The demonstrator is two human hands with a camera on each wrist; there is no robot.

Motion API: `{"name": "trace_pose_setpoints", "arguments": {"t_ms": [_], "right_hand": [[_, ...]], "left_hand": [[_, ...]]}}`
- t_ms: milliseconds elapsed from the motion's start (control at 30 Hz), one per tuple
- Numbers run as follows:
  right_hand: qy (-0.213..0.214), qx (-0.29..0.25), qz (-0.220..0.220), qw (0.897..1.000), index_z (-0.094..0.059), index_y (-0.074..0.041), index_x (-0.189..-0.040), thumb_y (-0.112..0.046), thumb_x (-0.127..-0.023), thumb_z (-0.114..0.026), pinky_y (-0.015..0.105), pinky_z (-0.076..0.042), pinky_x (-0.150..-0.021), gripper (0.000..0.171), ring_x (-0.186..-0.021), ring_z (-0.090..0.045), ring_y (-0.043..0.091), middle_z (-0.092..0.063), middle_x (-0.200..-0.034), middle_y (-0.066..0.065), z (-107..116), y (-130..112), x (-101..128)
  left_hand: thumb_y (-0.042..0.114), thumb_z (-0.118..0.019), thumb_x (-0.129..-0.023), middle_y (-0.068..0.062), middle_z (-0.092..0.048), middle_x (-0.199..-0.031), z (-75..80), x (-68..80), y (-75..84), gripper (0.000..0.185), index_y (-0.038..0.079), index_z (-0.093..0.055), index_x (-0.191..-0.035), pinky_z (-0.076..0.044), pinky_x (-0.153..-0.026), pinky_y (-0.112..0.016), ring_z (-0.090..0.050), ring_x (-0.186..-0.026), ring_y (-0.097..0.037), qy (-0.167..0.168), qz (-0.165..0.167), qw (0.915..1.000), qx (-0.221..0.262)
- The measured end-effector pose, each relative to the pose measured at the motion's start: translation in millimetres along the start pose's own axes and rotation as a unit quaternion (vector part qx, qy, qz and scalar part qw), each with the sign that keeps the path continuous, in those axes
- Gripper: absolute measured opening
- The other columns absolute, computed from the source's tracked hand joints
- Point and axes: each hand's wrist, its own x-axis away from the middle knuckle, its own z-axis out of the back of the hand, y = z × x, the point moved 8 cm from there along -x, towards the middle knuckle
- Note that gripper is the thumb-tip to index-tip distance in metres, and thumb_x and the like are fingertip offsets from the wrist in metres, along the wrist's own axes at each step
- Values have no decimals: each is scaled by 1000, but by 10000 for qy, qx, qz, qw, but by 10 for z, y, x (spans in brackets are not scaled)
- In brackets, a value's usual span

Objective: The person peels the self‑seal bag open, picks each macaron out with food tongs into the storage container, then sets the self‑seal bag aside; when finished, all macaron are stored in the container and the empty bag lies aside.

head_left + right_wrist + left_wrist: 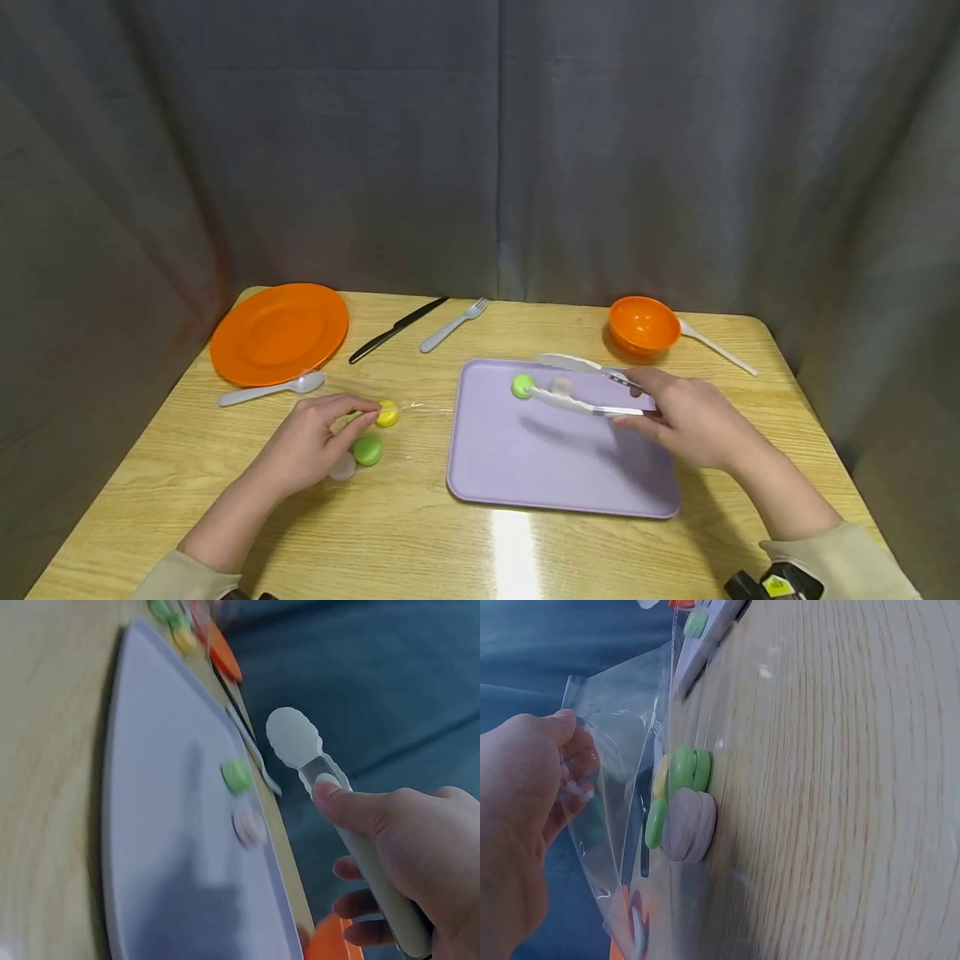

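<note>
My left hand (311,442) pinches the raised edge of a clear plastic bag (619,701) that lies on the table. In or under its film sit a yellow macaron (387,413), a green macaron (367,450) and a pale mauve macaron (684,825); another green piece (655,823) shows beside them. My right hand (686,417) grips tongs (562,402) with white scalloped tips, spread apart above a lilac tray (555,479). On the tray's far part lie a green macaron (522,385) and a pale pinkish macaron (562,386), with nothing between the tong tips.
An orange plate (277,333) stands at the back left, a white spoon (273,389) by its near rim. Behind the tray are a black knife (397,329) and a white fork (453,325). At the back right, an orange bowl (643,325) has a white utensil (720,348) beside it.
</note>
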Motion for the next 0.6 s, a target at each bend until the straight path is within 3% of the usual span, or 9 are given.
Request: {"name": "trace_pose_setpoints", "arguments": {"t_ms": [200,333,600], "right_hand": [[191,-181,422,9988,-68,-6,-129,-40,-90,-87,31,-49,-62,55,-65,-53,0,-69,-94,-8,-54,-430,-49],[276,-167,718,9969,-72,-1,-126,-41,-90,-86,34,-55,-64,55,-67,-58,1,-74,-96,-4,-156,-708,-78],[-35,-91,872,9961,-74,-1,-120,-47,-94,-79,37,-55,-61,53,-66,-60,7,-76,-98,0,-478,-1107,-197]], "left_hand": [[18,-74,-103,6,-77,-113,15,-2,23,15,11,-80,-115,-61,-88,-42,-72,-106,-15,25,-5,10000,-34],[18,-74,-103,6,-77,-113,16,-2,25,14,12,-80,-115,-61,-88,-43,-72,-106,-15,6,46,10000,-21],[18,-74,-103,5,-78,-113,11,6,39,16,11,-80,-115,-61,-88,-43,-73,-107,-16,-12,151,9998,-102]]}}
